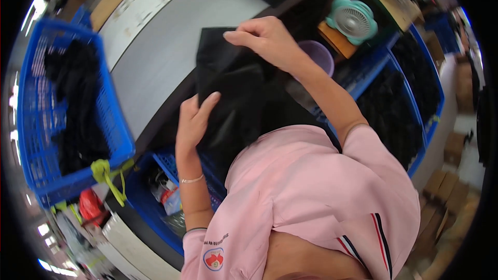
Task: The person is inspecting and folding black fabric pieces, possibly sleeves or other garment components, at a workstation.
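A piece of black cloth (228, 80), smooth and slightly shiny, hangs between my two hands in front of my body. My right hand (267, 44) pinches its upper right edge between thumb and fingers. Lower down, my left hand (193, 122) grips the cloth's left edge, with the thumb on the near face and the fingers mostly hidden behind. The cloth's lower part runs into dark shadow by my pink shirt, so its full shape cannot be made out.
A grey-white tabletop (155, 57) lies beyond the cloth. Blue baskets (120, 124) of black cloth stand left and right. A teal fan (354, 21) and a purple tub (319, 58) sit at the right. Below my left arm is a blue bin (142, 202) with small items.
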The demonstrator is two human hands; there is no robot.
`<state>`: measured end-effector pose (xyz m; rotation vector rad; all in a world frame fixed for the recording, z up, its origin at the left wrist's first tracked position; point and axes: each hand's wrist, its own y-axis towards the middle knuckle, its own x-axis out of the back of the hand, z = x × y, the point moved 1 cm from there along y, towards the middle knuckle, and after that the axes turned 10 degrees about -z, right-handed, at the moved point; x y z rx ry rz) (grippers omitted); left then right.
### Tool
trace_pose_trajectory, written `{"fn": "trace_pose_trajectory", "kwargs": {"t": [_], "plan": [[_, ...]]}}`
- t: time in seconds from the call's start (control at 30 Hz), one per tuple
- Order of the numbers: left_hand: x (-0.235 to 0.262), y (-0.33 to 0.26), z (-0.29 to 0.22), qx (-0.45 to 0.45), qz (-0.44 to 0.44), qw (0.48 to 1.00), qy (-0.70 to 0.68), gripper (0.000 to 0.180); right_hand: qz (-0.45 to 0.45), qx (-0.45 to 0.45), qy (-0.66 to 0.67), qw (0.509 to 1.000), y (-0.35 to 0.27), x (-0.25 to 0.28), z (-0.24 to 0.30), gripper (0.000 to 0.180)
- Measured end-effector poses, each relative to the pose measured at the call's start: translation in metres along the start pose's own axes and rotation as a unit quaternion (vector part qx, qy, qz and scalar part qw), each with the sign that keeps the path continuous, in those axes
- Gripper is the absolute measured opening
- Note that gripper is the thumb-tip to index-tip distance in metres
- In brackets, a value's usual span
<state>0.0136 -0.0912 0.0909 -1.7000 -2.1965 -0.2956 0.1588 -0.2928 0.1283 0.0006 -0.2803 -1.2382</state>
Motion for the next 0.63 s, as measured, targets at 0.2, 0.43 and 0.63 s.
{"fn": "trace_pose_trajectory", "kwargs": {"t": [0.2, 0.43, 0.63], "plan": [[0.001, 0.013, 0.025, 0.066, -0.226, 0.938, -0.255, 0.042, -0.251, 0.036, -0.027, 0.967, -0.030, 0.056, -0.057, 0.023], [-0.064, 0.010, 0.022, 0.087, -0.154, 0.879, -0.443, 0.051, 0.072, -0.212, 0.245, 0.943, -0.146, 0.038, -0.089, 0.072], [-0.150, -0.020, 0.001, 0.096, 0.123, 0.903, -0.400, 0.077, -0.321, -0.242, 0.473, 0.784, -0.186, 0.098, -0.117, 0.048]]}}
